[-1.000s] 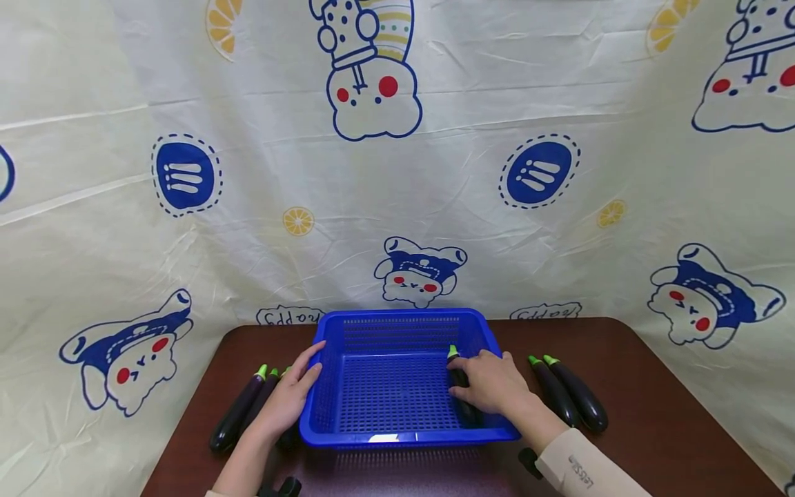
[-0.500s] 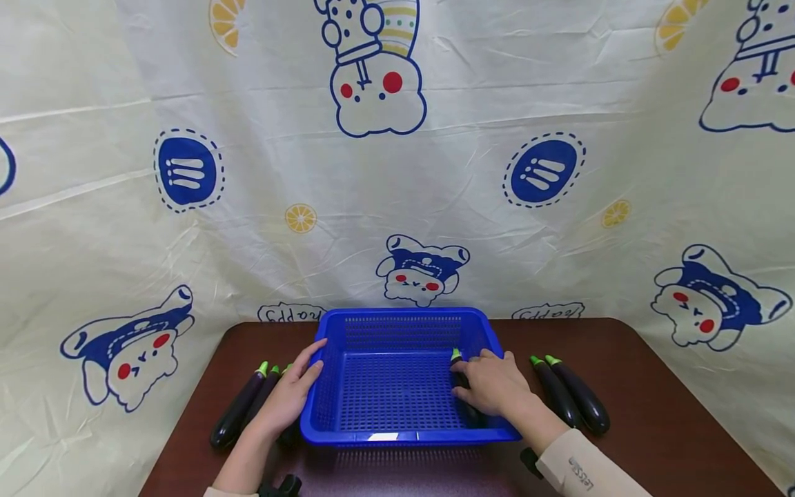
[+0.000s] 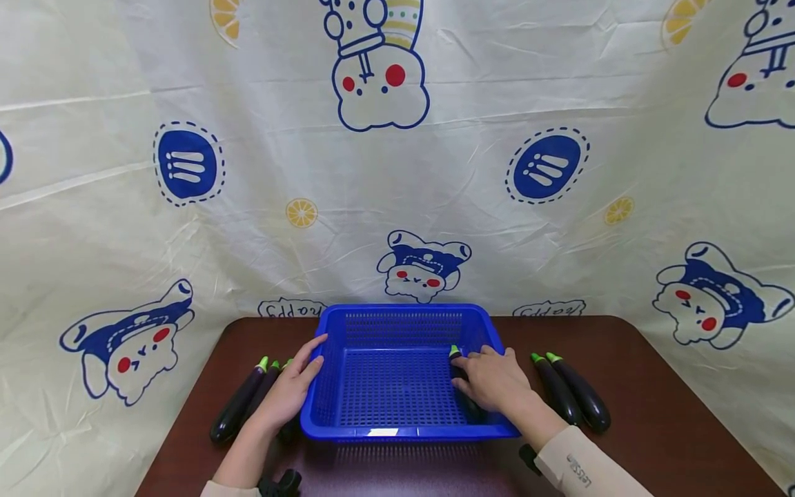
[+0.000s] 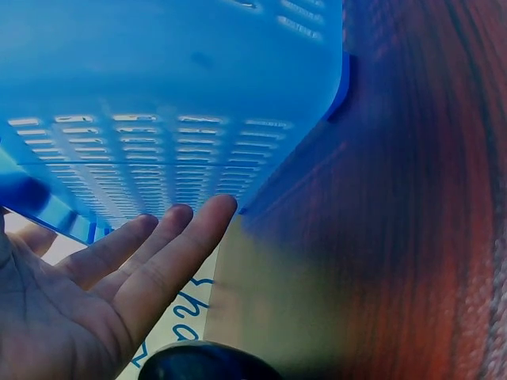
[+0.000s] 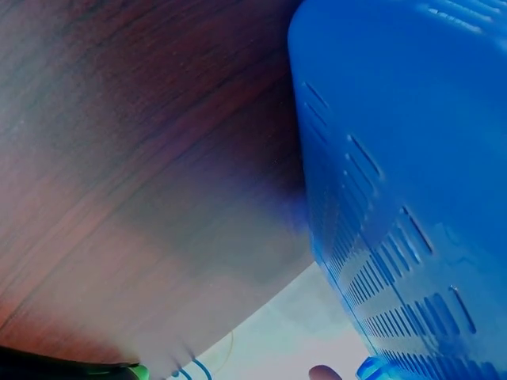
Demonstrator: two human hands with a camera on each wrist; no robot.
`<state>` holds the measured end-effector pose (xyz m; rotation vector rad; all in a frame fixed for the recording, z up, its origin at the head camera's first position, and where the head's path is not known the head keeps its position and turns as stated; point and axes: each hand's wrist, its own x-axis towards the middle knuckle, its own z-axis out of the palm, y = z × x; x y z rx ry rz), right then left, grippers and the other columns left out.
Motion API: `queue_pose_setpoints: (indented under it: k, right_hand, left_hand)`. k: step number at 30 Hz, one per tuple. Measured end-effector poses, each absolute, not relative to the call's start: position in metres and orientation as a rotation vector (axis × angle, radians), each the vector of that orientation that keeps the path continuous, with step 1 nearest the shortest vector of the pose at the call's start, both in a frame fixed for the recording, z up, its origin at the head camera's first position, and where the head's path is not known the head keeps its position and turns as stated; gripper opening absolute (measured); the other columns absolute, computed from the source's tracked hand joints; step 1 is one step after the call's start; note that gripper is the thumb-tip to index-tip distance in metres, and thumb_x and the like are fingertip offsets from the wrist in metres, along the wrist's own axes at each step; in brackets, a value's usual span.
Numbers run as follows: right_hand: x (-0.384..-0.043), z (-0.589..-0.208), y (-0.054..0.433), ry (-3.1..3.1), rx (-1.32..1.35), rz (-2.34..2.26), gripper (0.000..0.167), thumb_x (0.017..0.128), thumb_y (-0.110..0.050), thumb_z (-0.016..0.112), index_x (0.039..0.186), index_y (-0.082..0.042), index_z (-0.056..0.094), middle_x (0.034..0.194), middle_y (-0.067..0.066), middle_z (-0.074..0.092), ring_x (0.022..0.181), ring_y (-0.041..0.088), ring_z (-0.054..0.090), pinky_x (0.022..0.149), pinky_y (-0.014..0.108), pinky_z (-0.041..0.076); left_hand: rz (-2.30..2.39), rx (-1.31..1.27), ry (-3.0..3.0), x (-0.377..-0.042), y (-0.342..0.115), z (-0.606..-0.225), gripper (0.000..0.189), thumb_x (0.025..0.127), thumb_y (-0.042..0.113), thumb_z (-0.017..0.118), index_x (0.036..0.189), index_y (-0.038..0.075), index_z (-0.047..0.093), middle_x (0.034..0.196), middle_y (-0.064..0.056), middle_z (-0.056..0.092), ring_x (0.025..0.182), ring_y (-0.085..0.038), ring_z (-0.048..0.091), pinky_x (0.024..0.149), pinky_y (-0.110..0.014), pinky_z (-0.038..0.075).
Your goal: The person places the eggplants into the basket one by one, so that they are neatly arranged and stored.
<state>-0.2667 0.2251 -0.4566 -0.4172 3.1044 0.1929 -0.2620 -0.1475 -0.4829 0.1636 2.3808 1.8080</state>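
Note:
A blue plastic basket (image 3: 397, 390) with slotted walls stands in mid-table. Inside it, along the right side, lies a dark eggplant (image 3: 470, 406) with a green cap. My right hand (image 3: 493, 379) reaches over the right rim, its index finger and thumb bent over that eggplant. In the right wrist view just one fingertip (image 5: 324, 373) shows, outside the basket wall (image 5: 420, 103). My left hand (image 3: 287, 397) rests at the left rim, thumb and index finger by the edge. The left wrist view shows several straight fingers (image 4: 170, 269) along the outer wall (image 4: 150, 63).
Two eggplants (image 3: 584, 395) lie to the right of the basket on the brown table (image 3: 646, 407). More eggplants (image 3: 239, 402) lie at the left, partly hidden by my left forearm. A white printed cloth (image 3: 410, 166) hangs behind the table.
The head view has tilted slightly. Both hands, the basket and the eggplants stay practically where they were.

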Motion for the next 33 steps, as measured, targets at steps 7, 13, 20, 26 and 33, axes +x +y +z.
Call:
queue_pose_setpoints:
  k: [7, 13, 20, 26, 33]
  right_hand:
    - [-0.2673, -0.4533, 0.2255, 3.099, -0.420, 0.221, 0.053, 0.100, -0.052, 0.061, 0.145, -0.024, 0.062, 0.136, 0.008, 0.069, 0.119, 0.032, 0.060, 0.094, 0.067, 0.045]
    - [-0.2673, -0.4511, 0.2238, 3.107, -0.399, 0.195, 0.055, 0.100, -0.055, 0.060, 0.145, -0.023, 0.061, 0.142, 0.009, 0.065, 0.129, 0.034, 0.058, 0.098, 0.070, 0.043]
    - [-0.2684, -0.4513, 0.2216, 3.131, -0.372, 0.085, 0.048, 0.099, -0.052, 0.063, 0.139, -0.024, 0.066, 0.140, 0.009, 0.066, 0.128, 0.033, 0.060, 0.096, 0.068, 0.045]
    - [-0.2701, -0.4492, 0.2222, 3.216, -0.376, -0.140, 0.033, 0.097, -0.042, 0.070, 0.125, -0.024, 0.074, 0.118, 0.003, 0.072, 0.109, 0.026, 0.067, 0.089, 0.062, 0.046]
    - [-0.2647, -0.4479, 0.2294, 3.322, -0.407, -0.396, 0.019, 0.097, -0.031, 0.072, 0.112, -0.021, 0.079, 0.097, -0.002, 0.072, 0.094, 0.020, 0.068, 0.088, 0.058, 0.043]
  left_hand:
    - [1.811, 0.179, 2.381, -0.2639, -0.1469, -0.4802, 0.048, 0.112, 0.039, 0.042, 0.159, 0.035, 0.036, 0.163, -0.016, 0.040, 0.131, -0.039, 0.060, 0.096, -0.052, 0.057]
    - [1.813, 0.180, 2.387, -0.2634, -0.1471, -0.4793, 0.048, 0.112, 0.039, 0.042, 0.159, 0.035, 0.036, 0.163, -0.016, 0.041, 0.131, -0.039, 0.059, 0.096, -0.052, 0.056]
    - [1.807, 0.172, 2.394, -0.2615, -0.1488, -0.4794, 0.048, 0.112, 0.039, 0.042, 0.159, 0.035, 0.035, 0.163, -0.017, 0.041, 0.131, -0.040, 0.060, 0.095, -0.053, 0.057]
    - [1.812, 0.173, 2.395, -0.2617, -0.1506, -0.4792, 0.048, 0.112, 0.039, 0.042, 0.159, 0.034, 0.035, 0.163, -0.019, 0.040, 0.131, -0.042, 0.060, 0.095, -0.055, 0.057]
    - [1.805, 0.188, 2.387, -0.2636, -0.1482, -0.4827, 0.048, 0.112, 0.040, 0.041, 0.159, 0.034, 0.036, 0.163, -0.018, 0.040, 0.130, -0.040, 0.060, 0.095, -0.053, 0.057]
